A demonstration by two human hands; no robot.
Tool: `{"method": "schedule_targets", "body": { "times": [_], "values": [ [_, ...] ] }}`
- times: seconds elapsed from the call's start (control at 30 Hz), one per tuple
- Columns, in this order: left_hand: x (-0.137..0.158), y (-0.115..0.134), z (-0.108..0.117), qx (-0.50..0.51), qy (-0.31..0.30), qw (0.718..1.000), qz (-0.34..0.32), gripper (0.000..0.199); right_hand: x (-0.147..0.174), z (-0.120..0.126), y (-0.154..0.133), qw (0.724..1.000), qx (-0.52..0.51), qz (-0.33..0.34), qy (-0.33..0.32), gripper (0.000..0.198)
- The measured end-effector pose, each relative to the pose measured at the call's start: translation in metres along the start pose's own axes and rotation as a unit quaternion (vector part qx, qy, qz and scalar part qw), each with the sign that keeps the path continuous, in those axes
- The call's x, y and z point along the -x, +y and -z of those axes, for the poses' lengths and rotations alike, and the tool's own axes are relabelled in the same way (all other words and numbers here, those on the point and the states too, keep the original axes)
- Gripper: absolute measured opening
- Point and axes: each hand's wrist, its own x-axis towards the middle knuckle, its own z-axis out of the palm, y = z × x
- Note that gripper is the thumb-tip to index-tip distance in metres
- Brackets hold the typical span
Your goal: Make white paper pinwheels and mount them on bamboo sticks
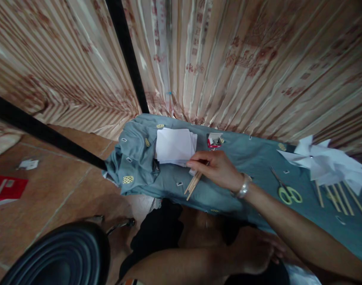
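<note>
My right hand [215, 168], with a silver bracelet on its wrist, reaches over the cloth-covered surface. Its thumb and fingers are pinched together at the lower right corner of a stack of white paper [175, 145]; what lies between the fingertips is hidden. Several thin wooden sticks [193, 185] show beneath this hand, their upper ends covered by it. Just beyond the knuckles is a small red and white box [214, 140] with its lid up and small metal pieces inside. Low over my lap, my left hand [255, 253] rests with loose, slightly spread fingers, holding nothing visible.
Scissors [289, 194] with yellow-green handles lie on the grey-green cloth [243, 150]. White paper pinwheels [329, 160] on sticks are piled at the right. Dark posts [127, 55] and a striped curtain [213, 59] border the surface. A black round stool [59, 257] stands lower left.
</note>
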Motion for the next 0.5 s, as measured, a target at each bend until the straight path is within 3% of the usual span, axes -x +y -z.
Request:
{"method": "schedule_targets", "body": {
  "times": [0.07,0.2,0.3,0.5],
  "values": [
    [0.007,-0.009,-0.004,-0.058,-0.040,0.997,0.021,0.029,-0.030,-0.021,0.018,0.991,0.128,0.027,-0.009,0.016],
    [0.006,-0.020,-0.002,-0.136,-0.047,0.989,-0.038,0.022,-0.057,-0.064,0.049,0.958,0.277,0.070,-0.037,0.040],
    [0.000,-0.016,0.002,-0.184,-0.067,0.980,-0.041,0.010,-0.062,-0.079,0.057,0.944,0.317,0.072,-0.055,0.045],
    [0.016,0.006,0.009,-0.185,-0.037,0.980,-0.064,0.015,-0.059,-0.076,0.060,0.942,0.314,0.103,-0.067,0.024]
  ]
}}
